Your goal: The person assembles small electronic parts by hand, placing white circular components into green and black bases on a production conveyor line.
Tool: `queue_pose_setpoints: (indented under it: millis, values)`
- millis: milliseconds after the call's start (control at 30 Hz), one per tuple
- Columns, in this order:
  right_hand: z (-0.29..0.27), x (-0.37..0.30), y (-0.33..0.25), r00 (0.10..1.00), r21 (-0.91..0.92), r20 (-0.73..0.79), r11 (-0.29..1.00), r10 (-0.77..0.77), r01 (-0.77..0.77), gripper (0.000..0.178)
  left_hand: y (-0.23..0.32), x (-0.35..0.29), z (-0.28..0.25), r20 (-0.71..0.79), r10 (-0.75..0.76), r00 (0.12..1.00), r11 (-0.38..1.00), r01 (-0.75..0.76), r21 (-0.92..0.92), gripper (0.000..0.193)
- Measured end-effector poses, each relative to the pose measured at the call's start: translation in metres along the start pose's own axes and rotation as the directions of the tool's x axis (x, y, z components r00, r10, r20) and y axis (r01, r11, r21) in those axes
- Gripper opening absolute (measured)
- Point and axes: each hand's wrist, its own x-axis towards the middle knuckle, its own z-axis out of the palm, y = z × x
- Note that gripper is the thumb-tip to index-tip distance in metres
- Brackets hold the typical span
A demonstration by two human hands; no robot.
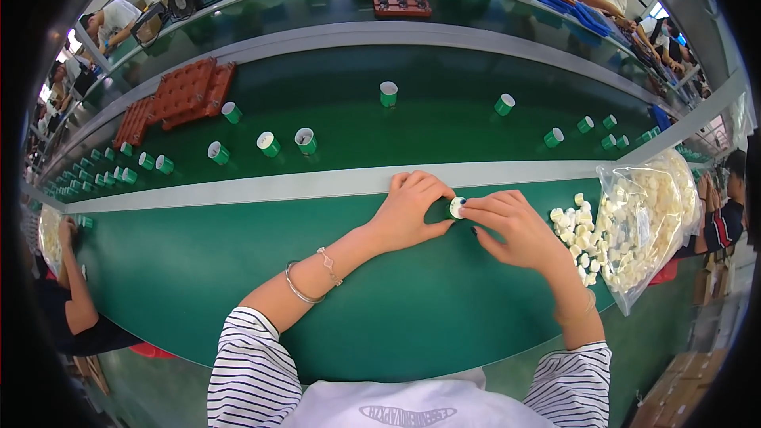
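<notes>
A small green cup [453, 211] with a white mouth is tilted toward me between my two hands, just over the near table. Its side is gripped by the thumb and fingers of my left hand [412, 210], which hide part of it. The fingers of my right hand [511, 226] are pressed together on the white mouth, the thumb lower down. Whether a separate piece sits under those fingertips is hidden. Right of that hand lies a loose pile of cream plastic pieces [579, 230], spilling from a clear plastic bag [642, 222] full of the same pieces.
Beyond a grey rail [317, 185], a green belt [444, 127] carries several upright green cups [305, 140] and stacked red-brown trays [186, 93]. Another tray [400, 0] rests on the far shelf. Co-workers sit at both sides; one person's arm [75, 285] reaches in at left.
</notes>
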Motion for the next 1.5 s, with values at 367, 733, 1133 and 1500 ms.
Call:
queue_pose_setpoints:
  millis: [367,733,1133,1500]
  values:
    - [0.003,0.008,0.000,0.999,-0.043,0.031,0.999,-0.012,0.014,0.038,-0.001,0.003,0.006,-0.020,0.055,0.998,0.998,-0.055,0.028,0.037]
    - [0.020,0.004,0.009,0.997,-0.061,-0.054,0.997,-0.056,0.053,0.030,-0.004,0.005,0.009,-0.042,0.062,0.997,0.998,-0.061,0.026,0.038]
    - [0.010,-0.036,0.014,0.881,0.328,-0.393,0.935,0.265,-0.135,0.034,0.001,0.015,-0.005,-0.083,0.021,0.996,0.991,-0.010,0.130,0.035]
    - [-0.008,-0.127,0.085,0.679,0.010,-0.440,0.760,0.587,-0.650,0.021,-0.038,0.045,-0.053,-0.294,-0.150,0.944,0.847,0.277,0.454,0.070]
